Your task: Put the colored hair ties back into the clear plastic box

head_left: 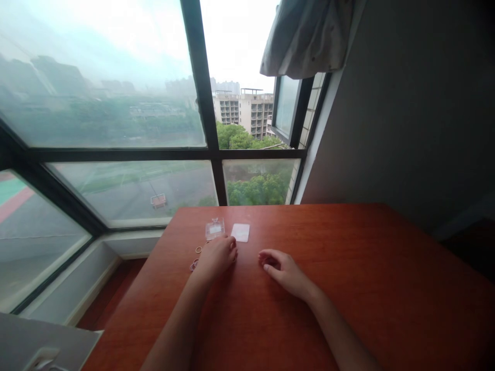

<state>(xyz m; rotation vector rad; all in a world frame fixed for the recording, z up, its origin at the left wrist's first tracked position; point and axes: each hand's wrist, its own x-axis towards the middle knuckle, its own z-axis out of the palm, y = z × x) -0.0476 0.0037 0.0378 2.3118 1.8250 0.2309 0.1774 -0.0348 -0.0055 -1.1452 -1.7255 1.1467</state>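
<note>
My left hand (217,256) is low over the table, seen from its back, with its fingers curled inward. Whatever is under those fingers is hidden. Beside it on the left lie several small loops, like thin elastic bands; one is a tan loop (198,250), and nearer me is a pinkish cluster of loops (194,265). Just beyond the hand stands a small clear plastic box (215,230). A flat whitish square (240,233) lies to the box's right. My right hand (281,269) rests on the table further right, fingers loosely curved, thumb apart, holding nothing I can see.
The reddish-brown wooden table (348,257) reaches to the window. Dark window frames (216,154) stand behind it, with one pane swung open at the right. A light curtain (309,36) hangs above, and a grey wall (406,113) rises on the right.
</note>
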